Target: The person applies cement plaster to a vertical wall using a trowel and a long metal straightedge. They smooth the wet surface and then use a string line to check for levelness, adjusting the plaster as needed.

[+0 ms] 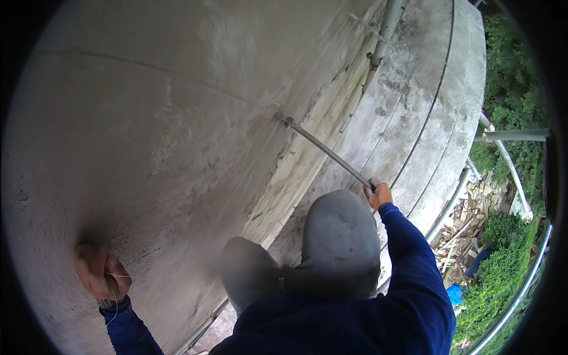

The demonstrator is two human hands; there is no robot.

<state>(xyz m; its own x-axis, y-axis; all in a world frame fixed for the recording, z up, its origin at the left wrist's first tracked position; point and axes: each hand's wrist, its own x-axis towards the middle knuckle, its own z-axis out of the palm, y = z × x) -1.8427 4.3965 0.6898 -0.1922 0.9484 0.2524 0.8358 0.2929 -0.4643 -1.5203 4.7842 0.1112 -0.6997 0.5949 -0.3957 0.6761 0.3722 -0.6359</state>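
Note:
At the lower left, my left hand [102, 272] is closed against the grey wall [177, 136]. A thin pale string [118, 275] comes out of its fingers and hangs in a loop past the wrist. My right hand [378, 195], right of centre, is wrapped round the near end of a slim metal rod [331, 154]. The rod slants up and left, and its slightly thicker far end meets the lower part of the wall, beside thin lines running along the surface. A dark smudge or blur on the picture lies just above my left hand.
My bent grey-clad knees [343, 242] are over a platform of worn grey planks [408, 112]. A metal pole [390, 26] stands against the wall's far end. Beyond the platform's right edge are scaffold tubes [509, 163], rubble with wood scraps [470, 219] and green shrubs [503, 278] below.

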